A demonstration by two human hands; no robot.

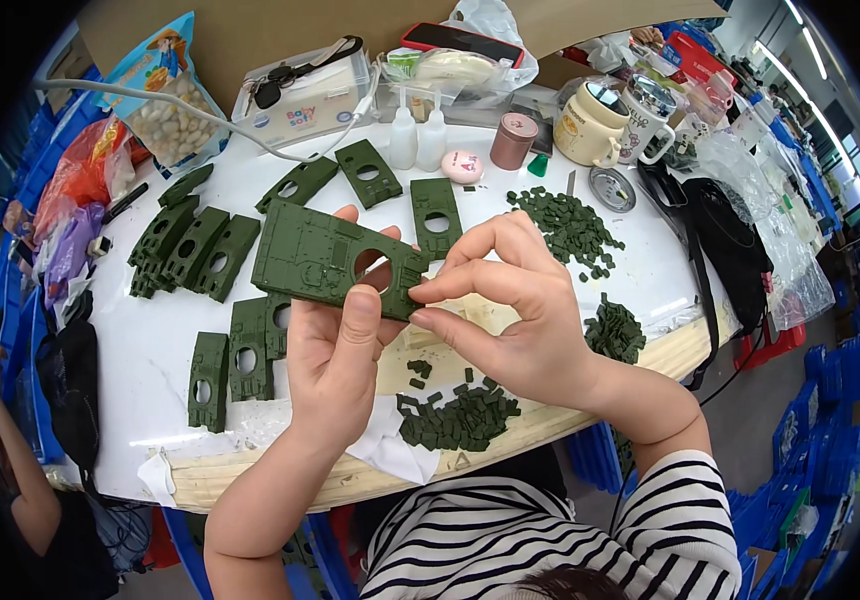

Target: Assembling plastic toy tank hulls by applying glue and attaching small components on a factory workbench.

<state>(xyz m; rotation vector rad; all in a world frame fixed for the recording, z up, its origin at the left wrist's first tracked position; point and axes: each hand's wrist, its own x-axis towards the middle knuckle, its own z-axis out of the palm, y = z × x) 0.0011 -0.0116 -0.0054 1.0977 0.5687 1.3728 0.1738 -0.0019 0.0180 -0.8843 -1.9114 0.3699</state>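
My left hand (332, 365) grips a dark green plastic model tank hull (300, 248), tilted above the table, its round hole facing up. The thumb presses the near edge and the other fingers go underneath. At the hull's right end, the thumb and forefinger of my right hand (525, 310) are pinched together against the corner. Whatever is between those fingertips is too small and covered to make out. Below lies a heap of small green plastic parts (460, 418). More green hulls (208, 380) rest to the left, and others (368, 173) lie behind my hands.
Two more piles of tiny green parts (565, 225) (614, 332) lie to the right. Two white squeeze bottles (403, 138), a pink tin (513, 142) and mugs (591, 122) stand at the back. A black bag (720, 240) lies right. Another person's arm (25, 450) shows at left.
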